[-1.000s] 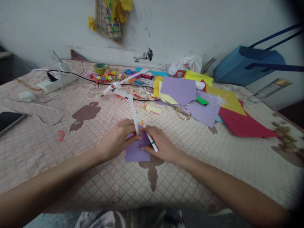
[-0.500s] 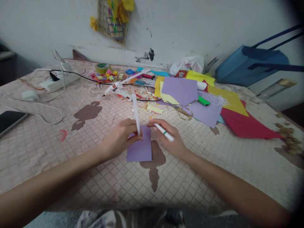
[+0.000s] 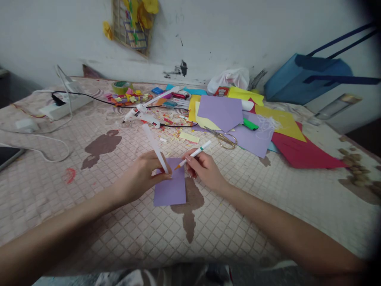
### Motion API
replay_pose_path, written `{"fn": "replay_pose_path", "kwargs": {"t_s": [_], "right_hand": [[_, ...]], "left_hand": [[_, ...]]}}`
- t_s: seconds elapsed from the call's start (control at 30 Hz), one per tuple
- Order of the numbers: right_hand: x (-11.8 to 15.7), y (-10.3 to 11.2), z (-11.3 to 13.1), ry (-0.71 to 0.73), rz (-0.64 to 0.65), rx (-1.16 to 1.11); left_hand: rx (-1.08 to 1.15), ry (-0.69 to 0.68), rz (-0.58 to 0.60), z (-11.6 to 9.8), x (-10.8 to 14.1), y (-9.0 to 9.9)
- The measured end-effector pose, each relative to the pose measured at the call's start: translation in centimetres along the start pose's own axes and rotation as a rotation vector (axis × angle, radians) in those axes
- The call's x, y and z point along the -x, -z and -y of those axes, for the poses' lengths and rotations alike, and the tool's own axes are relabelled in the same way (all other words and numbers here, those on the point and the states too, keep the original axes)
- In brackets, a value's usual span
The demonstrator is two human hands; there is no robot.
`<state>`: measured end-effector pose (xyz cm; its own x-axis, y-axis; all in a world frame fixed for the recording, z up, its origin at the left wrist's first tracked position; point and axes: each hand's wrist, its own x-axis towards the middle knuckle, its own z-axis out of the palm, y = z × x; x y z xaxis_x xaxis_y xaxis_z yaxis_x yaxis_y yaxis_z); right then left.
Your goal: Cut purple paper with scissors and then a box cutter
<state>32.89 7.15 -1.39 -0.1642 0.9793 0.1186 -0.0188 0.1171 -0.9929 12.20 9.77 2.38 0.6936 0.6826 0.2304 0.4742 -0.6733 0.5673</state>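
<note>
A lilac card (image 3: 169, 190) is laid flat on the patterned tablecloth (image 3: 89, 226), low in the middle of the view, just beside a brown stain (image 3: 190, 202) at its 3 o'clock edge. A white paper strip (image 3: 155, 149) is gripped by the left hand (image 3: 139, 176), its fingers curled closed and the thumb pressed against it, and the strip is tilted toward 11 o'clock above the card's upper edge. A slim marker (image 3: 193, 155) with an orange tip is pinched pen-fashion by the right hand (image 3: 204, 169), its fingers nearly closed, with the tip pointed toward 8 o'clock, just short of the strip.

No drawn line can be made out on the card, and the strip is not seen fixed to it. Any marks on the strip cannot be told. A hot glue gun (image 3: 141, 116) is left unheld at 11 o'clock, and gold-handled scissors (image 3: 225, 140) lie unheld at 1 o'clock.
</note>
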Motion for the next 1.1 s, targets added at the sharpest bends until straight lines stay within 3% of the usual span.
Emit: {"fn": "replay_pose_path", "kwargs": {"t_s": [0.57,1.1], "right_hand": [[-2.2,-0.4,0.3,0.074,0.097,0.359],[-3.3,-0.6,-0.4,-0.017,0.252,0.343]], "left_hand": [[0.002,-0.091,-0.054,0.1,-0.4,-0.6],[-0.038,-0.112,-0.014,0.2,-0.7,-0.7]]}}
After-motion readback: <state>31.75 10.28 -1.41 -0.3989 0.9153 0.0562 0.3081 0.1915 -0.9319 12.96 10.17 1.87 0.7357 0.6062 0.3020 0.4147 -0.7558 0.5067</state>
